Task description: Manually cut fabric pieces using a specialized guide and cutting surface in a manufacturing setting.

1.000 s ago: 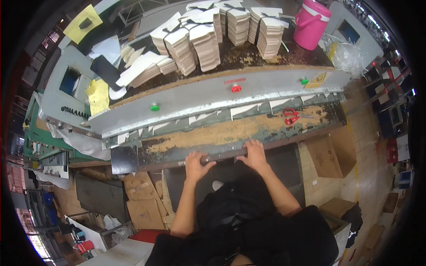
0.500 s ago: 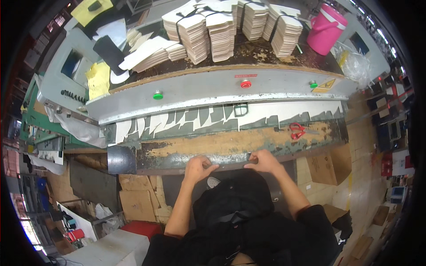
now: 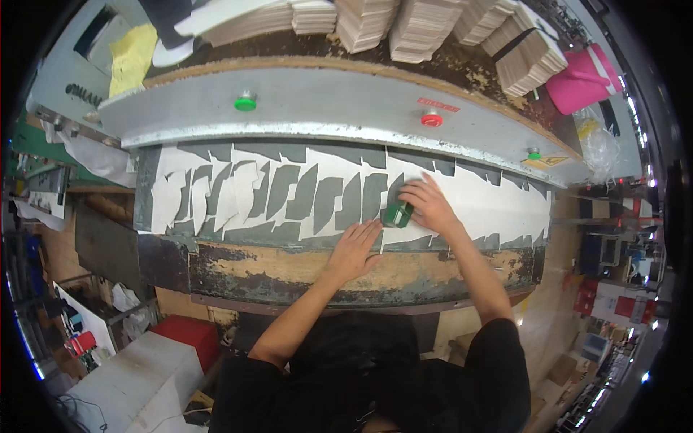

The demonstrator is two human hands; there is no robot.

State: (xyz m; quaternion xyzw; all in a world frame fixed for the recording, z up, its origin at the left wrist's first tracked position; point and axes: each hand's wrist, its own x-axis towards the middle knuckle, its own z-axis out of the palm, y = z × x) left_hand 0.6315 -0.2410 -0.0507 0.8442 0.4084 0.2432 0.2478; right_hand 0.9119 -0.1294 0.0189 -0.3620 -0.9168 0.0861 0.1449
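Observation:
A white sheet (image 3: 469,209) with rows of cut-out gaps lies along the dark board (image 3: 253,151). On it stands a small, dark green, frame-like cutting die (image 3: 398,214), near the middle of the sheet. My right hand (image 3: 426,204) reaches over the die, its fingers bent round the upper and right side. To the left of the die, my left hand (image 3: 355,251) rests with fingers stretched out and thumb apart, fingertips on the sheet's near edge beside the die.
A grey machine beam (image 3: 332,105) with green and red buttons runs just behind the sheet. Stacks of cut pieces (image 3: 426,29) and a pink jug (image 3: 585,78) stand above it. A worn ledge (image 3: 289,268) borders the near side.
Both hands have moved forward from the near edge onto the sheet, the right one onto the die. The sheet shows more fully from under the beam. The view has shifted.

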